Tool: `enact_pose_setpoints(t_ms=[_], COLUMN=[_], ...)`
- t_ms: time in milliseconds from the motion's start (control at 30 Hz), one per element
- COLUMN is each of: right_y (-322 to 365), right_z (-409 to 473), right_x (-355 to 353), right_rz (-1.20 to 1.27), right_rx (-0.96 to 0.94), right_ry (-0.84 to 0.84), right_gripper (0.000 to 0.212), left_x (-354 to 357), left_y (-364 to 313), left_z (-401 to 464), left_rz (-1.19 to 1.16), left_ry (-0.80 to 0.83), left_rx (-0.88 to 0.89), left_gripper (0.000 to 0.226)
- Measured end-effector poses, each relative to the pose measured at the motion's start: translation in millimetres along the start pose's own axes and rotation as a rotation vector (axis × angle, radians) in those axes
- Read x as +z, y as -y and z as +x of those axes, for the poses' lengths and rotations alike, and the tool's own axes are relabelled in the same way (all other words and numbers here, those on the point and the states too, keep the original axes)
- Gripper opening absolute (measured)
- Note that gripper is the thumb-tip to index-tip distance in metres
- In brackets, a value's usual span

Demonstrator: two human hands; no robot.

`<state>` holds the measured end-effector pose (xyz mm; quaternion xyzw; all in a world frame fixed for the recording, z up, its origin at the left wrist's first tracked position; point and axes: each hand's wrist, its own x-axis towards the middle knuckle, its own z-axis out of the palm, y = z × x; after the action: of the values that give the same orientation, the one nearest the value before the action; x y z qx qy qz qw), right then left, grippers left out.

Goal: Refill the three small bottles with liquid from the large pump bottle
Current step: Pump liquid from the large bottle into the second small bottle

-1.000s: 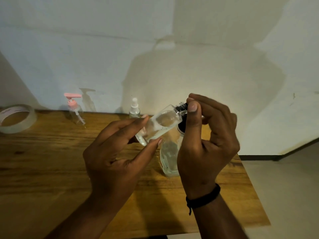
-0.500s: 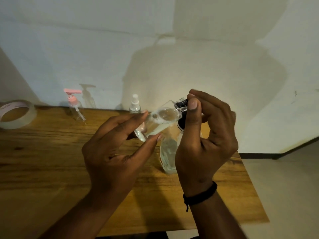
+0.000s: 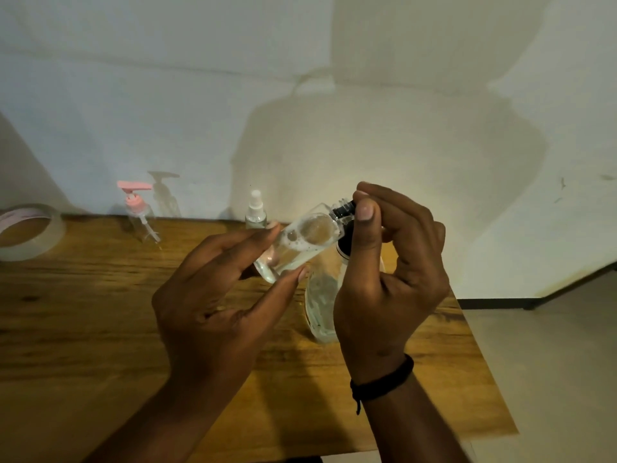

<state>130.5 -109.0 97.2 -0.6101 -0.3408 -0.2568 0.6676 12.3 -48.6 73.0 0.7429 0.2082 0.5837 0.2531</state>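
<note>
Left hand (image 3: 213,315): raised above the middle of the table; thumb and fingers clamped on the lower body of the small clear bottle, fingers fairly straight along its side.
Right hand (image 3: 387,295): raised above the table's right half; thumb and curled fingers pinched around the black cap. A dark band (image 3: 384,384) circles the wrist.
Small clear bottle (image 3: 300,243): held off the table between both hands, tilted with the base toward the left hand and the neck up toward the right. Clear liquid with bubbles is visible inside.
Black cap (image 3: 344,208): at the threaded neck of the held bottle, partly hidden by the right thumb; whether it is fully seated cannot be told.
Large bottle (image 3: 320,305): stands on the table directly behind the hands, right of centre; clear, with some liquid in it. The right hand hides most of its top.
Table (image 3: 83,345): wooden.
Spray bottle (image 3: 256,210): small, white top, upright near the far edge at centre.
Pink pump bottle (image 3: 140,212): small, clear body, upright near the far edge, left of the spray bottle and well apart from it.
Tape roll (image 3: 30,230): lies at the far left corner.
</note>
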Motion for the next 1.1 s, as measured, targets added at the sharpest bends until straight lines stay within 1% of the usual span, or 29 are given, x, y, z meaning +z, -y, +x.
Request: enact_pose_setpoints(t_ms=[100, 400, 633, 733, 867, 1100], right_y=[2.5, -2.1, -3.0, -5.2, 0.3, -4.3], right_z=[3.5, 0.5, -0.8, -0.7, 4.1, -0.6], right_x=[-2.8, -2.0, 0.1, -0.2, -3.1, -0.7], right_rz=[-0.018, -0.015, -0.006, -0.004, -0.038, -0.013], right_rx=[-0.026, -0.024, -0.029, -0.024, -0.057, -0.018], right_ry=[0.012, 0.020, 0.008, 0.010, 0.015, 0.001], right_gripper=[0.011, 0.012, 0.012, 0.012, 0.011, 0.013], left_x=[-0.7, -0.2, -1.3, -0.4, -1.1, -0.7], left_y=[-2.5, -2.2, -1.1, -0.3, -3.2, -1.8], left_z=[1.1, 1.7, 3.4, 1.5, 2.5, 2.1], left_rz=[0.040, 0.037, 0.054, 0.047, 0.047, 0.078], left_ry=[0.016, 0.010, 0.007, 0.001, 0.009, 0.006], left_rx=[0.002, -0.010, 0.020, 0.002, 0.003, 0.000], left_gripper=[0.045, 0.044, 0.044, 0.044, 0.043, 0.043])
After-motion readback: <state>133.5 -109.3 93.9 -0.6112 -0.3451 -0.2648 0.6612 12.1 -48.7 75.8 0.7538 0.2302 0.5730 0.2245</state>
